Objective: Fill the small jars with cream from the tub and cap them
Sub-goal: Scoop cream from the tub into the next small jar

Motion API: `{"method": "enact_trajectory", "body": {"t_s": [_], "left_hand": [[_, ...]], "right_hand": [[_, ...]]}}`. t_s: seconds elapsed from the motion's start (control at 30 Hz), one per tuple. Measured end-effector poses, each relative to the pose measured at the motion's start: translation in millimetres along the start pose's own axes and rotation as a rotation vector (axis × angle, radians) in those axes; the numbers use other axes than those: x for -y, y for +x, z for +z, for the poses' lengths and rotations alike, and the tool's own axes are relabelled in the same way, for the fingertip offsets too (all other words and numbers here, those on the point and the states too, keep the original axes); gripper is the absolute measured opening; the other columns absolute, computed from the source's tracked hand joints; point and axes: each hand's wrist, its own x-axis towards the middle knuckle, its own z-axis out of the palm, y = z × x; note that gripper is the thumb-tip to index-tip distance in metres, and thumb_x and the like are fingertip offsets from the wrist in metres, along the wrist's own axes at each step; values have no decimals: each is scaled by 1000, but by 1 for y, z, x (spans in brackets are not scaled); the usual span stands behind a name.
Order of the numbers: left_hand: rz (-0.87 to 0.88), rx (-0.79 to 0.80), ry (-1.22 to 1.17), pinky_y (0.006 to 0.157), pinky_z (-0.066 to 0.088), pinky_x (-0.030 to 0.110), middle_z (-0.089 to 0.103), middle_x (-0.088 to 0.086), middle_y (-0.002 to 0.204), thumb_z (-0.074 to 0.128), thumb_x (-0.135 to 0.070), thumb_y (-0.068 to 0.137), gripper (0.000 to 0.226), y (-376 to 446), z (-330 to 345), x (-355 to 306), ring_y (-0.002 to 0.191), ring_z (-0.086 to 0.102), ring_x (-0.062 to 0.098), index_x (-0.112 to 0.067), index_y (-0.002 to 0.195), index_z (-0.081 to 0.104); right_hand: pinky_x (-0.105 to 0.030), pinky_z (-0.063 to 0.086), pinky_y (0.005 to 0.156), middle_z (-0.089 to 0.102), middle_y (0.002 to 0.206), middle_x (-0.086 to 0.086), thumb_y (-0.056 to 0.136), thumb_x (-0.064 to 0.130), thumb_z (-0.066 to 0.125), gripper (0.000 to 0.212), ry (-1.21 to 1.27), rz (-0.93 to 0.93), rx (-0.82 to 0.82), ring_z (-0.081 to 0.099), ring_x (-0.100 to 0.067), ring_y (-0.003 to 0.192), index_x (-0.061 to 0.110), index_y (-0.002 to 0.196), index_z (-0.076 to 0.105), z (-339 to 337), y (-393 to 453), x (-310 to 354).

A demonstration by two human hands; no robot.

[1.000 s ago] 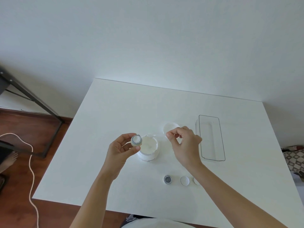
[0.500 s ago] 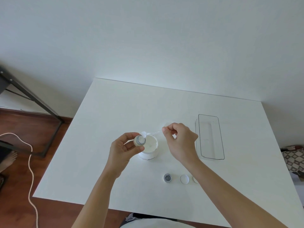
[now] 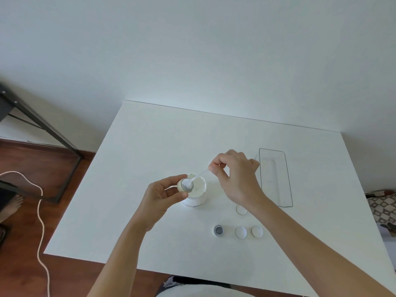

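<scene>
Left hand (image 3: pixel 159 195): grips small jar (image 3: pixel 186 185) over tub (image 3: pixel 196 192).
Right hand (image 3: pixel 235 176): pinches spatula (image 3: pixel 200 175), tip at jar mouth.
Table (image 3: pixel 150 146): open jar (image 3: pixel 218 230), two caps (image 3: pixel 240 232), clear tray (image 3: pixel 275 176).

Bright, even daylight over a white table (image 3: pixel 150 168)

Soft, diffuse light leaves only faint shadows beneath the forearms and beside the tub (image 3: pixel 196 195). The wall behind darkens slightly toward the top. Wide-angle distortion bends the table's edges outward. Focus is fairly sharp centrally, with mild compression softness throughout.
</scene>
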Motion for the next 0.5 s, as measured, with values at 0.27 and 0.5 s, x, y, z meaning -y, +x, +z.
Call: {"method": "enact_trajectory", "body": {"t_s": [0.27, 0.5], "left_hand": [[28, -32, -48, 87, 54, 22, 77, 9, 112, 80, -4, 75, 41, 2, -3, 0, 107, 73, 21, -16, 114, 73], [74, -76, -69, 82, 55, 21, 78, 10, 107, 76, 13, 78, 39, 7, 7, -1, 99, 75, 21, -10, 109, 71]], "right_hand": [[-31, 20, 81, 55, 84, 9, 93, 29, 57, 15, 63, 37, -51, 49, -12, 87, 26, 80, 64, -15, 6, -10], [-29, 17, 77, 55, 81, 10, 93, 29, 58, 16, 103, 80, -26, 47, -9, 83, 25, 79, 65, -6, 5, -17]]}}
